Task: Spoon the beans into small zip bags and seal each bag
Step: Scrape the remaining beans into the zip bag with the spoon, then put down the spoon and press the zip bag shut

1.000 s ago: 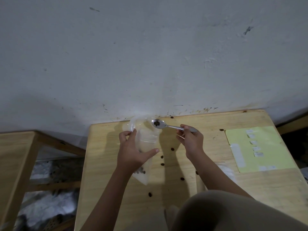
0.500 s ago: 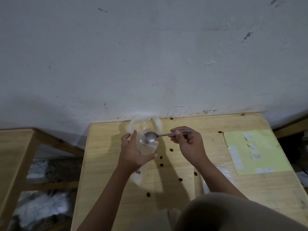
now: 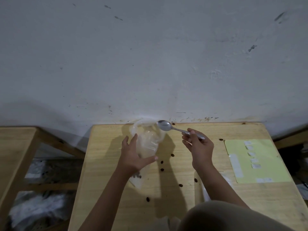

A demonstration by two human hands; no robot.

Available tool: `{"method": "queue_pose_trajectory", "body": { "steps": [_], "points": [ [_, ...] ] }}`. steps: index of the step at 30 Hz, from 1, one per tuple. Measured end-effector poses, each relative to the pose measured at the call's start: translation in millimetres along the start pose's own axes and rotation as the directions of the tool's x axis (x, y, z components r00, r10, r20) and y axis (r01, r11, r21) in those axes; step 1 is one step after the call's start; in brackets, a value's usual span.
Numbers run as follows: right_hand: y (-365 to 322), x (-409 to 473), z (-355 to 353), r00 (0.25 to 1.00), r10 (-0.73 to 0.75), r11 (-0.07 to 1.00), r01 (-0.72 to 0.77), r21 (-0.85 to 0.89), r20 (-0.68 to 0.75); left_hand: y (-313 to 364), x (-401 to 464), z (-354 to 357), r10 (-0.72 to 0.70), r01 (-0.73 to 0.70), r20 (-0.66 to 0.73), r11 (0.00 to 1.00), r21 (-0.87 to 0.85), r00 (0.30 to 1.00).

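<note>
From the head camera, looking down, a pale wooden desk [image 3: 216, 204] stands against a scuffed white wall [image 3: 150, 55]. The left hand [image 3: 133, 157] holds a clear plastic bag [image 3: 147, 140] upright above the desk, thumb stretched across the front of it and the fingers curled round the back, so the mouth of the bag gapes open at the top near the wall. A few dark beans [image 3: 137, 176] sit in the bottom corner of the bag, below the wrist. The right hand [image 3: 198, 147] pinches the handle of a metal spoon [image 3: 164, 125] between thumb and curled fingers; the bowl of the spoon is level, looks empty, and hangs just beside the right rim of the bag's mouth. More loose beans [image 3: 162, 165] lie scattered over the desk between and below the two forearms, with one more [image 3: 221, 139] near the yellow sheet [image 3: 260, 164]. That sheet lies flat on the right side of the desk and carries several small white labels [image 3: 251, 154]. Another wooden table [image 3: 15, 140] stands to the left, well apart from the desk.
</note>
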State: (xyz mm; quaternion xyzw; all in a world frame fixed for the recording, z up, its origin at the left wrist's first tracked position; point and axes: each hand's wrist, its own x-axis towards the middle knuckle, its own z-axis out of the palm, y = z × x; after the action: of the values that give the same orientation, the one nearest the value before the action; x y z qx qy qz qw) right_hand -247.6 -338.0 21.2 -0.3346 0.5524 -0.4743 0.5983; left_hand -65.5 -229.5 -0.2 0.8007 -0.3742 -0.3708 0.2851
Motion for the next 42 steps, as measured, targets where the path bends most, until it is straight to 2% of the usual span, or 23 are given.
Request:
{"method": "queue_pose_trajectory", "body": {
  "steps": [3,6,8,10,12,15,19,24,33,35,36,38,40,42],
  "points": [
    [11,2,-7,0.996,-0.086,0.995,0.085,-0.061,-0.014,-3,-14,-2,0.025,-0.025,-0.016,0.999,-0.032,1.0],
    [29,1,-17,0.969,-0.236,0.917,0.247,-0.313,0.071,-7,-29,-3,0.035,-0.038,-0.054,0.997,-0.061,0.998],
    [41,-1,-23,0.913,-0.368,0.782,0.407,-0.472,0.178,-11,-38,-2,0.035,-0.04,-0.074,0.997,-0.063,0.997],
    [57,0,-30,0.827,-0.463,0.584,0.556,-0.592,0.32,-15,-45,-2,0.036,-0.04,-0.08,0.998,-0.054,0.996],
    [71,3,-38,0.799,-0.421,0.451,0.595,-0.666,0.429,-18,-51,-2,0.03,-0.033,-0.082,0.999,-0.034,0.996],
    [84,3,-44,0.825,-0.264,0.353,0.565,-0.746,0.5,-18,-58,-1,0.045,-0.046,-0.09,0.999,-0.009,0.995],
    [93,6,-47,0.85,-0.133,0.271,0.526,-0.806,0.51,-16,-64,0,0.035,-0.035,-0.075,0.999,0.0,0.997],
    [96,7,-47,0.865,-0.1,0.223,0.5,-0.837,0.491,-12,-69,3,0.021,-0.022,-0.069,1.0,-0.012,0.997],
    [93,4,-53,0.879,-0.136,0.247,0.477,-0.844,0.457,-3,-72,7,0.057,-0.059,-0.068,0.998,-0.025,0.996],
    [83,-2,-53,0.864,-0.199,0.301,0.502,-0.811,0.462,1,-73,10,0.051,-0.055,-0.078,0.997,-0.047,0.996],
    [77,-8,-52,0.853,-0.253,0.37,0.52,-0.77,0.456,3,-72,12,0.046,-0.051,-0.08,0.997,-0.057,0.996],
    [60,-27,-49,0.86,-0.32,0.582,0.51,-0.634,0.398,8,-72,14,0.031,-0.037,-0.07,0.995,-0.092,0.997],
    [36,-51,-45,0.917,-0.147,0.813,0.326,-0.483,0.371,10,-72,18,0.016,-0.024,-0.069,0.991,-0.129,0.997],
    [17,-71,-44,0.892,0.048,0.931,0.123,-0.344,0.449,18,-76,22,-0.011,0.0,-0.078,0.99,-0.143,0.997]
  ]
}}
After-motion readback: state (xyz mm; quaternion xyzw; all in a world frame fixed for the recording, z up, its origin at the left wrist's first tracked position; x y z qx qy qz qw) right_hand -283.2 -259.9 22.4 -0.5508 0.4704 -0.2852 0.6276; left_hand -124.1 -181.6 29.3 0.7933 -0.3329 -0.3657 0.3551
